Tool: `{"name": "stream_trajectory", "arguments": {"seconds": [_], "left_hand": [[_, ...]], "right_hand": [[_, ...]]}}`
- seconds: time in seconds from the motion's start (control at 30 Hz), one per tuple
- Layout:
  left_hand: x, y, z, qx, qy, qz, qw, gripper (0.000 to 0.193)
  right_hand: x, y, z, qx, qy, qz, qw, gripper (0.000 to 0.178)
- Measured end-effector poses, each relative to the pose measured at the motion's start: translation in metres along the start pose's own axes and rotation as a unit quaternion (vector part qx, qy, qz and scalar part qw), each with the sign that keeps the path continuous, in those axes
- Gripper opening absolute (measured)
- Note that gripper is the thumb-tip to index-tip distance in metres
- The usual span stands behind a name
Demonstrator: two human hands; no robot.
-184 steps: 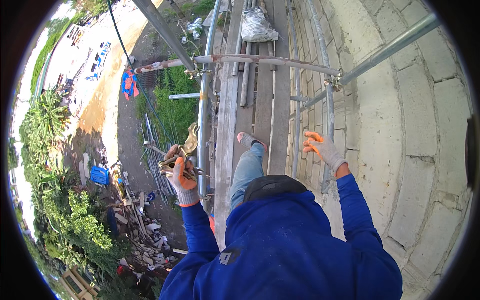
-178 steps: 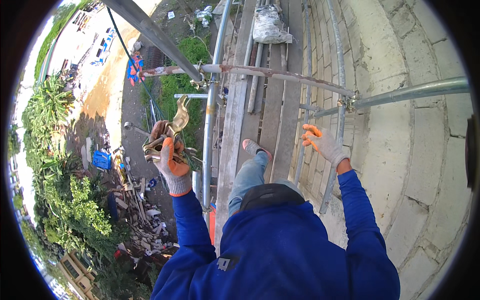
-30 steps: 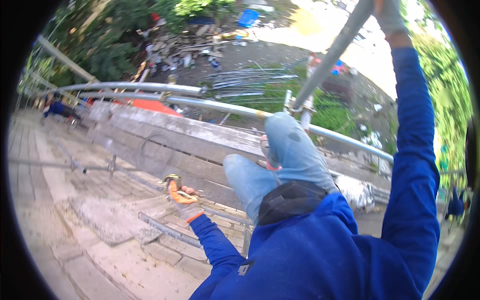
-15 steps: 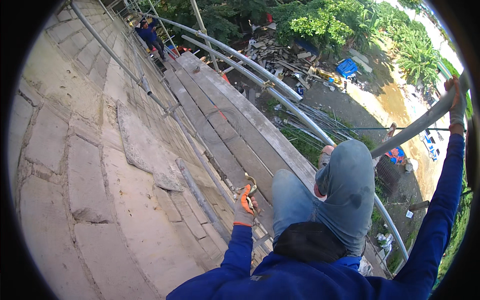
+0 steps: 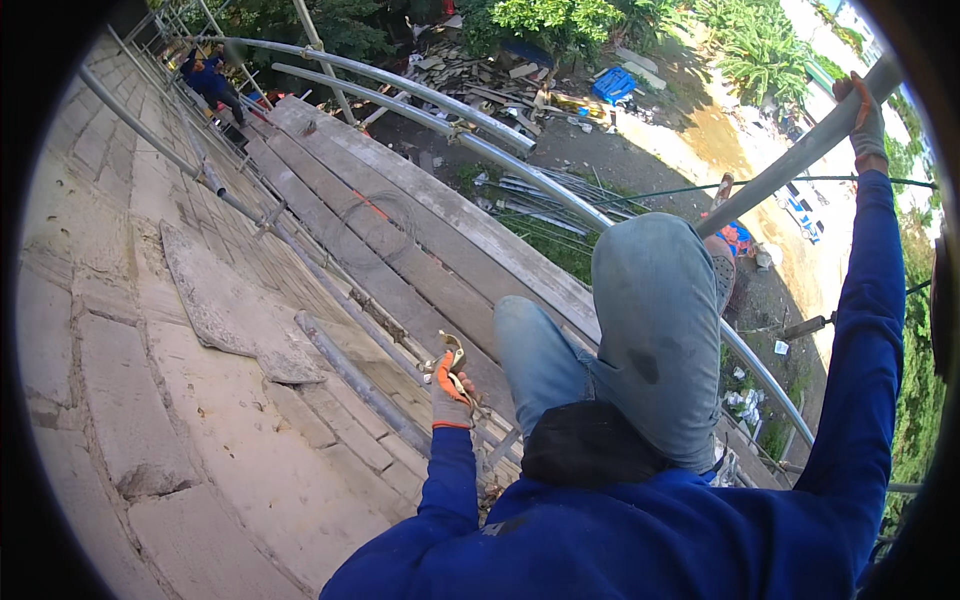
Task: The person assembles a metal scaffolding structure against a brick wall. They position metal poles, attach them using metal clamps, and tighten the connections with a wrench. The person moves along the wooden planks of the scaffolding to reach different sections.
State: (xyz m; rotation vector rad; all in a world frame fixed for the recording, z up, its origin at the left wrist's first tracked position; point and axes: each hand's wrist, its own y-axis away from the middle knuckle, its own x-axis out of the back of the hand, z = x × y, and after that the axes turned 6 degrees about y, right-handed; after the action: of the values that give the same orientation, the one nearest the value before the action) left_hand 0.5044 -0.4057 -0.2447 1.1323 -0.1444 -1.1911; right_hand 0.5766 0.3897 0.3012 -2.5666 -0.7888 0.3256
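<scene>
My left hand (image 5: 453, 393), in an orange and grey glove, is closed around a brass-coloured scaffold coupler (image 5: 453, 348), its curved jaw standing up above the fingers. It hovers beside the wooden planks (image 5: 430, 285), left of my bent knees. Far out to the right, my gloved right hand (image 5: 866, 125) is raised and wrapped around the upper end of a thick grey scaffold tube (image 5: 800, 153). That tube slants down toward my raised right knee (image 5: 655, 300), which hides its lower part. My shoe (image 5: 722, 268) shows just beyond this knee.
A stone block wall (image 5: 230, 420) rises close on the left, with scaffold tubes along it. Silver guard rails (image 5: 540, 180) run along the right of the planks, above a wire coil (image 5: 375, 225). A co-worker (image 5: 208, 78) stands at the far end. Rubble (image 5: 490, 75) lies far below.
The view has swung, so planks and wall sit further left. My right foot has shifted outward to the right, near the rail. Both hands keep their hold.
</scene>
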Motion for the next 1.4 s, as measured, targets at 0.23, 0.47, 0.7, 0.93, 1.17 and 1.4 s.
{"name": "stream_trajectory", "arguments": {"seconds": [0.23, 0.47, 0.7, 0.93, 1.17, 1.4], "left_hand": [[-0.075, 0.013, 0.005, 0.082, -0.041, -0.044, 0.995, 0.034], [-0.218, -0.001, -0.020, 0.092, -0.075, -0.287, 0.950, 0.032], [-0.446, 0.125, -0.074, 0.018, -0.063, -0.556, 0.828, 0.035], [-0.578, 0.222, -0.110, -0.163, -0.073, -0.651, 0.738, 0.055], [-0.606, 0.203, -0.177, -0.115, -0.167, -0.652, 0.731, 0.046], [-0.595, 0.211, -0.169, -0.193, -0.249, -0.591, 0.743, 0.024]], "right_hand": [[0.042, 0.013, -0.012, -0.019, 0.018, 0.058, 0.998, 0.043], [-0.075, 0.071, -0.027, 0.063, 0.010, 0.039, 0.997, 0.021], [-0.067, 0.074, -0.032, 0.118, -0.019, -0.007, 0.993, 0.018], [-0.049, 0.146, -0.082, -0.089, 0.007, -0.066, 0.994, 0.032], [0.256, 0.269, 0.148, -0.138, 0.565, 0.007, 0.814, 0.044], [0.397, 0.518, 0.275, -0.494, 0.190, 0.227, 0.817, 0.025]]}}
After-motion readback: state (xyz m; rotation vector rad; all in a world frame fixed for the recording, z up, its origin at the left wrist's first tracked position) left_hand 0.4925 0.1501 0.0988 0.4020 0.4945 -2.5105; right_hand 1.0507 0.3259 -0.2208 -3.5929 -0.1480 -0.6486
